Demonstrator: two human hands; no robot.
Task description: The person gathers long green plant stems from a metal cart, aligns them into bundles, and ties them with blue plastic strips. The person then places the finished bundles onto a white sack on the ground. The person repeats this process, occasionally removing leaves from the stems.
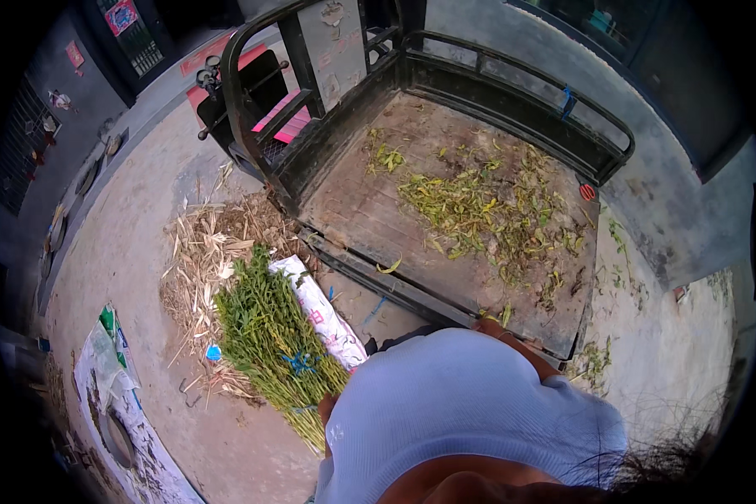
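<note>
A long bundle of leafy green stalks, tied with blue string, slants across the lower left, its leafy end away from me. My left hand is closed at the side of its bare stem ends, close to a second blue tie; my shirt covers part of the hand. On my right, the forearm reaches forward and my right hand is at the near edge of the cart bed, beside a few green leaves. Its fingers are too small and dark to make out. Loose yellow-green leaves are scattered over the bed.
A white printed sack lies along the bundle's right side. Dry husks and stalks are heaped on the concrete. Red-handled scissors lie at the bed's right edge. Dark rails border the bed; a white sheet lies far left.
</note>
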